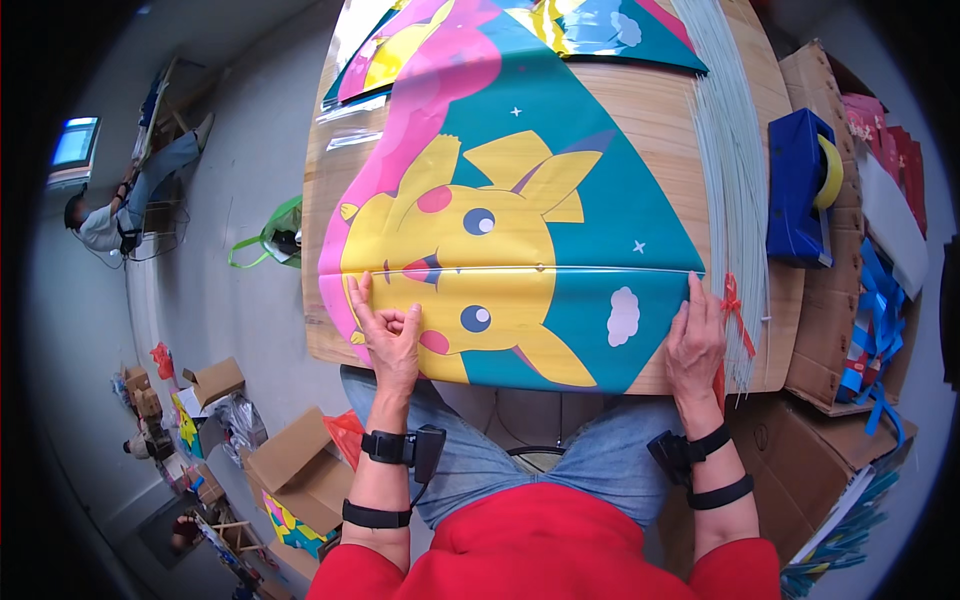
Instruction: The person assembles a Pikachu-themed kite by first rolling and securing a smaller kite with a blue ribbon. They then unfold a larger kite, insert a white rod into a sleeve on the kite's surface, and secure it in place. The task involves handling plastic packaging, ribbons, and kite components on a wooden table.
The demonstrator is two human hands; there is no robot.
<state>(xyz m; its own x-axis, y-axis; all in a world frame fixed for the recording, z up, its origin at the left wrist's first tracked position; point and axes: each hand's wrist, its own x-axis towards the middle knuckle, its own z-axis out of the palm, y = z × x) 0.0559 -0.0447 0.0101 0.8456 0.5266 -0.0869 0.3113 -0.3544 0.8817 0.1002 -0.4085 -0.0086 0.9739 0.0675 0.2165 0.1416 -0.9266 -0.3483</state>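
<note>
A glossy printed sheet (590,180), teal and pink with a yellow cartoon animal face, lies across the wooden table before me. Over it, from left to right, runs a thin white rod (620,269). My left hand (390,335) rests on the sheet with its fingers spread. Two of its fingertips touch near the rod's left end. At the right corner of the sheet, my right hand (695,338) lies with fingers stretched toward the rod's other end; its index fingertip meets that end. Neither hand is visibly wrapped around anything.
Long thin pale rods (728,170) lie in a bundle along the table's right side, with red ties (735,310). Beyond them are a blue tape dispenser (800,190) and a cardboard box (825,330). More printed sheets (610,35) lie at the far edge. People sit at left.
</note>
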